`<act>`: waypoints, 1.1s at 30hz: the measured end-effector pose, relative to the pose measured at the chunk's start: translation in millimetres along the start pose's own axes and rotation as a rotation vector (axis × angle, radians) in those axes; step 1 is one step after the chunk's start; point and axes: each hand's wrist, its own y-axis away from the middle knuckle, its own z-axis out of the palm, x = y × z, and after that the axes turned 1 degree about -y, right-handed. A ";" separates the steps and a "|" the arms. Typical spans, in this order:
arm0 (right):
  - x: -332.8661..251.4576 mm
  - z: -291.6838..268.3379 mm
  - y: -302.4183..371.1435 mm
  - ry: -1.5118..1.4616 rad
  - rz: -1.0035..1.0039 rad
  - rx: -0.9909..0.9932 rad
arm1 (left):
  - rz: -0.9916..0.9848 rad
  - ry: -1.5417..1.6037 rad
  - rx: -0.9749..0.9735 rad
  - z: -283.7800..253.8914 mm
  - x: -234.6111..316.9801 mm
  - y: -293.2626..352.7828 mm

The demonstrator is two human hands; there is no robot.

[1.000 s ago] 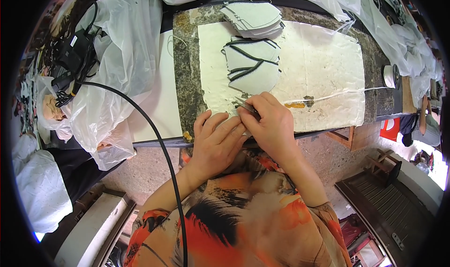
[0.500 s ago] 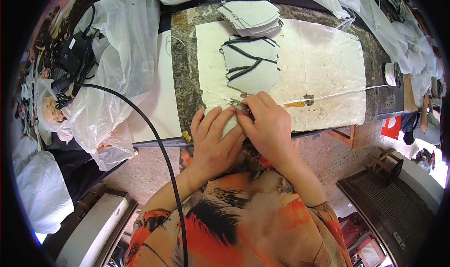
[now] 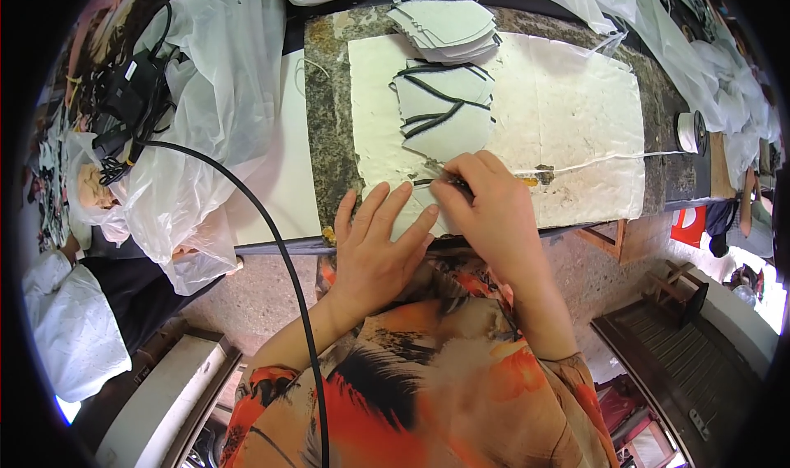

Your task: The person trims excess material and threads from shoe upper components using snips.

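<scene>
My left hand [image 3: 374,238] lies flat with fingers spread at the near edge of the board. Beneath its fingertips is a white fabric piece [image 3: 409,215], and a short black strip [image 3: 424,182] shows at its upper edge. Closed beside it, my right hand [image 3: 485,192] has a pair of small scissors [image 3: 462,188] in it, mostly hidden by the fingers. Just beyond my hands lie white pieces with black edging [image 3: 448,122], overlapping one another. A stack of plain white pieces [image 3: 448,25] sits farther back.
A cream sheet [image 3: 576,98] covers part of the worn stone board [image 3: 329,114]. White cord runs right to a spool [image 3: 690,131]. Crumpled clear plastic [image 3: 218,98] and a black adapter [image 3: 132,90] are at left. A black cable [image 3: 271,229] crosses in front of my left arm.
My right hand has moved a little right and away from the left, and the scissor blades are now out of sight. The left hand's fingers have spread; the black strip has come into view.
</scene>
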 end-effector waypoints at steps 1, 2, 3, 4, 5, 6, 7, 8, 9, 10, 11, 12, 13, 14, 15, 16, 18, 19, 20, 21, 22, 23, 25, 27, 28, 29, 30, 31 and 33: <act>1.7 -2.4 -1.1 -0.015 0.023 -0.015 | 0.001 -0.008 0.006 0.5 -0.5 0.5; 2.6 -4.1 -1.1 -0.028 0.050 -0.028 | 0.005 -0.013 0.011 1.1 -0.5 0.4; 2.4 -4.1 -1.1 -0.027 0.051 -0.027 | 0.007 -0.012 0.011 1.4 -0.4 0.1; 2.0 -3.6 -1.0 -0.015 0.056 -0.028 | 0.006 -0.007 0.014 1.7 -0.3 -0.2; 1.4 -2.9 -0.9 -0.005 0.061 -0.031 | 0.003 -0.003 0.017 1.6 -0.5 0.0; 0.7 -3.1 -0.8 -0.006 0.060 -0.032 | 0.002 -0.004 0.016 2.1 -0.7 0.4; -0.3 -3.5 -0.7 -0.007 0.062 -0.033 | 0.002 0.000 0.024 3.0 -0.9 1.0; -0.8 -3.9 -0.7 -0.006 0.064 -0.033 | 0.003 0.005 0.032 3.5 -0.9 0.9; -0.9 -3.7 -0.9 -0.007 0.064 -0.033 | 0.004 0.005 0.032 3.5 -0.9 0.9; -1.1 -3.2 -1.2 -0.033 0.081 -0.032 | 0.003 0.005 0.032 3.5 -0.8 0.9; -1.0 -3.1 -1.4 -0.059 0.099 -0.030 | 0.003 0.007 0.032 3.6 -0.5 0.6; -1.3 -2.2 -1.4 -0.059 0.099 -0.029 | 0.004 0.007 0.033 3.5 -0.3 0.4; -1.7 -0.7 -1.5 -0.066 0.114 -0.014 | 0.004 0.009 0.028 3.2 -0.2 0.3; -1.8 0.5 -1.5 -0.075 0.127 -0.001 | 0.002 0.009 0.024 2.7 -0.1 0.5; -1.5 1.0 -1.2 -0.075 0.126 -0.002 | 0.002 0.008 0.025 2.0 0.3 0.4; -1.3 1.4 -0.9 -0.051 0.123 0.001 | -0.002 0.006 0.018 1.0 0.9 0.1; -0.9 1.8 -1.0 -0.027 0.119 0.004 | -0.006 0.003 0.013 -0.5 1.8 -0.3; -0.8 2.3 -1.1 -0.021 0.115 0.001 | -0.012 0.002 0.009 -1.2 2.1 -0.1; -0.1 2.1 -1.2 -0.013 0.114 0.000 | -0.015 0.004 0.005 -1.0 2.4 -0.8; 0.4 2.0 -1.3 -0.011 0.115 0.002 | -0.013 0.005 0.005 -1.1 2.4 -1.7; 0.8 1.8 -1.4 -0.014 0.116 0.006 | -0.010 0.008 -0.003 -1.5 2.1 -2.5; 0.6 1.8 -1.2 -0.019 0.115 0.009 | -0.009 0.009 -0.011 -2.6 2.3 -2.7; 0.8 1.7 -1.1 -0.020 0.110 0.013 | -0.032 0.017 -0.009 -4.2 3.6 -4.1; 1.3 1.5 -0.9 -0.022 0.108 0.018 | -0.053 0.027 -0.009 -6.0 5.0 -6.4; 1.6 1.2 -1.2 -0.017 0.103 0.016 | -0.051 0.013 -0.008 -7.2 5.8 -8.2; 1.7 1.2 -1.5 -0.013 0.097 0.013 | -0.050 -0.002 -0.007 -8.1 6.3 -8.9; 1.7 1.0 -1.7 -0.013 0.097 0.012 | -0.051 -0.002 -0.008 -8.5 6.3 -9.0; 1.5 0.5 -1.9 -0.019 0.104 0.004 | -0.046 -0.024 -0.019 -8.7 6.2 -8.9; 3.1 -1.1 -2.0 -0.022 0.114 0.000 | -0.038 -0.044 -0.029 -9.3 6.9 -10.2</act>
